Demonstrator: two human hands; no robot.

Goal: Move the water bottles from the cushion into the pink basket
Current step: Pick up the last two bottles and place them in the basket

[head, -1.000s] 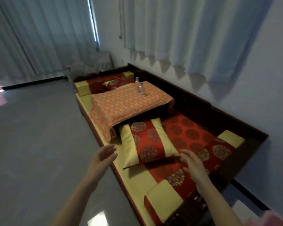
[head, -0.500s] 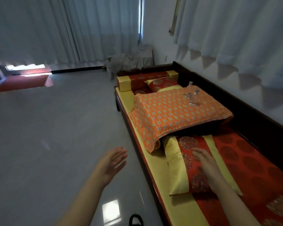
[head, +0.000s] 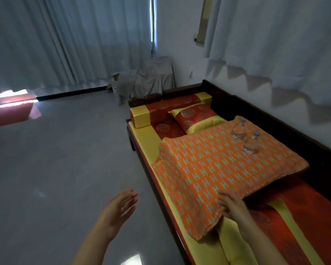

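Left hand point(head: 120, 209) spread, empty; right hand point(head: 235, 209) loose, empty, at the orange patterned cushion point(head: 208, 169); on it stand a clear plastic water bottle point(head: 237, 129) and a nearer bottle point(head: 251, 143).

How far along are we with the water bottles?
Done: nothing yet; the far bottle and near bottle both stand on the orange cushion. In hand: nothing; the left hand and right hand are empty. Left: both bottles to move; the pink basket is out of view.

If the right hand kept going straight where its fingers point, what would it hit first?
Most likely the orange cushion: the right hand is at its near edge, though contact is unclear. The water bottles stand farther back.
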